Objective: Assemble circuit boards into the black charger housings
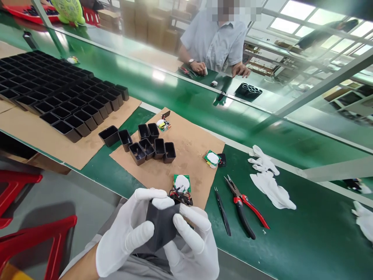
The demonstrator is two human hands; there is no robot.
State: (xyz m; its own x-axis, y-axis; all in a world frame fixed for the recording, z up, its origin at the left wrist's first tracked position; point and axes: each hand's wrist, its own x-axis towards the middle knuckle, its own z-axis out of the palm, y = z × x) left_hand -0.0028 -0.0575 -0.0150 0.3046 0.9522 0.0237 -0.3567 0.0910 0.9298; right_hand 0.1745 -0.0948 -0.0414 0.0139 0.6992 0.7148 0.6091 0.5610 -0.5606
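Note:
Both my hands wear white gloves. My left hand [128, 233] grips one side of a black plastic housing [163, 227], its thumb on the near face. My right hand [194, 241] closes around the other side, with fingers against the wall and underneath. A white-gloved fingertip lies at the housing's opening, so the inside is hidden. Just beyond the housing is a green circuit board [182, 183] with a white pad and dark wires; whether the wires reach into the housing cannot be made out.
Several open black housings [159, 148] stand on cardboard [192, 146], with another circuit board [212, 158]. Tweezers [223, 212] and red-black pliers [243, 210] lie right, near white gloves [272, 190]. Rows of housings [67, 93] fill the left. A co-worker [215, 39] sits opposite.

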